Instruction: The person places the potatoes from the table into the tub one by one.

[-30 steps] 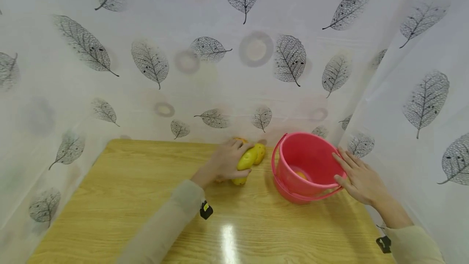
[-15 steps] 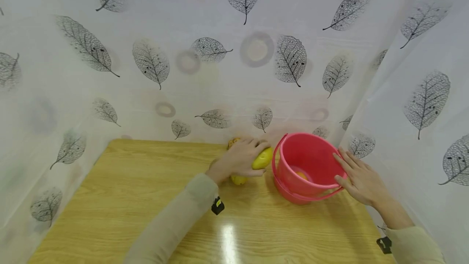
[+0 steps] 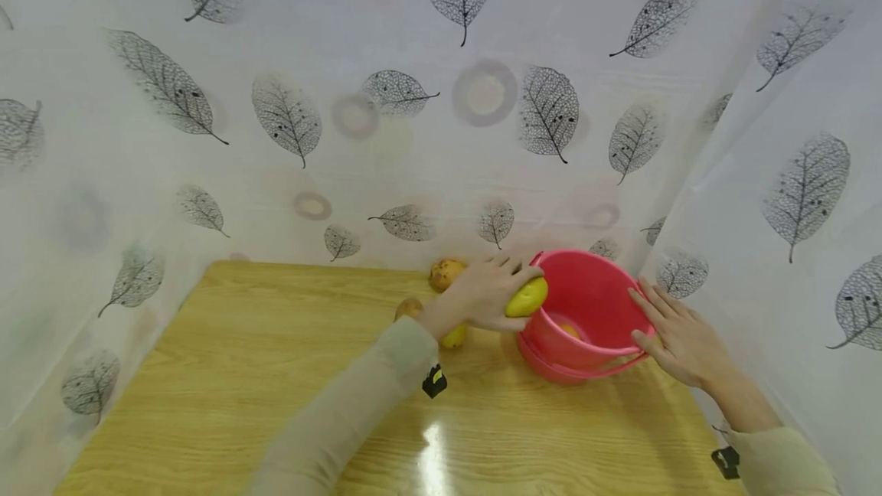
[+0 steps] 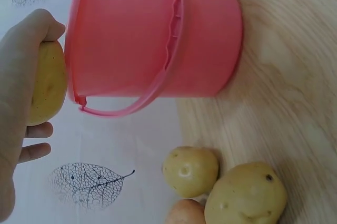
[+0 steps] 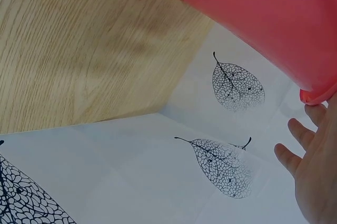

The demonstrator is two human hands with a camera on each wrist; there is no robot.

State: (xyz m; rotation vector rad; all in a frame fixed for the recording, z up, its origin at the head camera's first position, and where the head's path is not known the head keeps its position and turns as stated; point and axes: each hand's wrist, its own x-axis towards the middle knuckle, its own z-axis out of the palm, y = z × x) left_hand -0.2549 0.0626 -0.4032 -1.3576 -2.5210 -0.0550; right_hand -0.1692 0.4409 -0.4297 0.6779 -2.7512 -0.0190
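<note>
My left hand (image 3: pixel 485 293) grips a yellow potato (image 3: pixel 527 297), fingers over its top and thumb below. The potato is at the left rim of a pink bucket (image 3: pixel 586 297), and in the left wrist view that potato (image 4: pixel 50 83) overlaps the rim's edge. My right hand (image 3: pixel 682 339) rests on the bucket's right rim with its fingers straight. In the right wrist view the right hand's fingertips (image 5: pixel 315 114) are right at the rim. Inside the bucket, a small orange-yellow thing (image 3: pixel 569 330) shows on the floor, mostly hidden by the front wall.
Left of the bucket lie more potatoes: a brownish one (image 3: pixel 446 274) at the back, another (image 3: pixel 408 308) by the wrist, and a yellow one (image 3: pixel 453 337) partly covered by the left hand. A leaf-print curtain (image 3: pixel 413 159) borders the wooden table (image 3: pixel 241 373) behind and on the right.
My left hand has carried the potato rightward from the group to the bucket's rim, uncovering the potatoes behind it. The right hand and the bucket have stayed in place.
</note>
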